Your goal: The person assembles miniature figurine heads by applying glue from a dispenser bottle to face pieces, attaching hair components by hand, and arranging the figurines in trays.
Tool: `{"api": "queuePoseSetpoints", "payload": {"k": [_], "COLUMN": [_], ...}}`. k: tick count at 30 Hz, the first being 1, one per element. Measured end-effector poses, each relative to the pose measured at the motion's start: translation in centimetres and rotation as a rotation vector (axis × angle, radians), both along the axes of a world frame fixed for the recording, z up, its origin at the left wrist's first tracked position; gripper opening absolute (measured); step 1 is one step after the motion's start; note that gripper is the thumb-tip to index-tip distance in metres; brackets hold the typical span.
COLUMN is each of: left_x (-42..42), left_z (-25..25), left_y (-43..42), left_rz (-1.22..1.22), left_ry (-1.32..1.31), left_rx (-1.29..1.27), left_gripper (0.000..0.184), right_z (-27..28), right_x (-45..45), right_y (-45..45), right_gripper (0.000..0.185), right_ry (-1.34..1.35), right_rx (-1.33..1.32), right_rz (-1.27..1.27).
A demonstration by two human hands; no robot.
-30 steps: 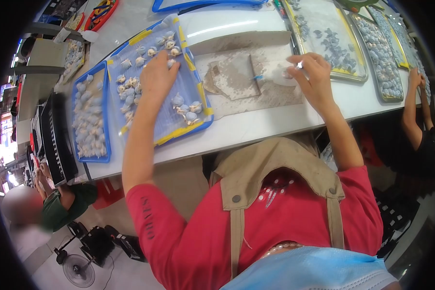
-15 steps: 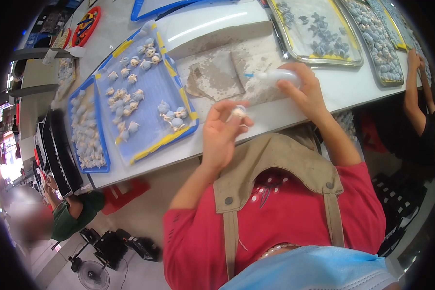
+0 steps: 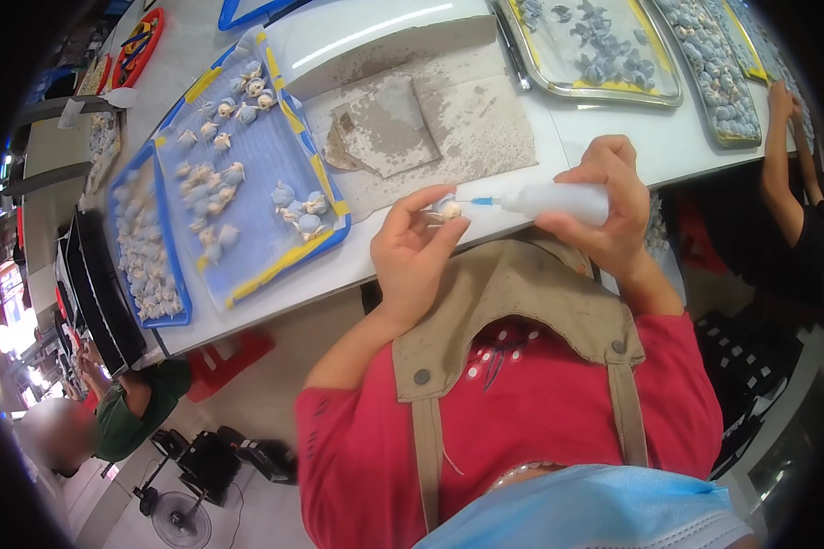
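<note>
Between thumb and fingers, my left hand (image 3: pixel 414 245) pinches a small figurine piece (image 3: pixel 449 210), cream with some blue-grey. My right hand (image 3: pixel 611 203) is wrapped round a white squeeze bottle (image 3: pixel 568 202) lying nearly level. The bottle's blue needle tip (image 3: pixel 485 200) points left, its thin end at or very close to the figurine piece; contact I cannot tell. Left of my hands, a blue tray (image 3: pixel 341 220) lined with film and yellow tape holds several similar small figurines (image 3: pixel 298 212).
A stained cardboard sheet (image 3: pixel 485 128) lies behind my hands. Another blue tray (image 3: pixel 188 306) full of pieces stands far left. A metal tray (image 3: pixel 604 93) with blue-grey parts and another filled tray (image 3: pixel 737 144) are at the back right. Co-workers' arms (image 3: pixel 783 183) show at both sides.
The bottle has come down and turned level, its needle tip now at the figurine piece. My left hand has turned the piece slightly. The view has shifted a little.
</note>
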State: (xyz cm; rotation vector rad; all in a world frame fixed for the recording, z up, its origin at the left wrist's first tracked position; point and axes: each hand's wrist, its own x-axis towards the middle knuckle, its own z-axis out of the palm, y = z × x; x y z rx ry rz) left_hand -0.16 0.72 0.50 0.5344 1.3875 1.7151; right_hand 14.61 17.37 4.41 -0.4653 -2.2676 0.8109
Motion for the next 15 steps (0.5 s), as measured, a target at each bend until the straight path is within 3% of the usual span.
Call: {"api": "queuePoseSetpoints", "payload": {"k": [15], "left_x": [-0.3], "left_z": [-0.1], "left_y": [-1.0], "left_rz": [0.008], "left_ry": [-0.008], "left_rx": [-0.018], "left_gripper": [0.036], "right_z": [0.6], "right_x": [-1.8], "right_y": [-1.4], "right_gripper": [0.035], "right_ry": [-0.016], "right_rx": [0.103], "right_rz": [0.059]}}
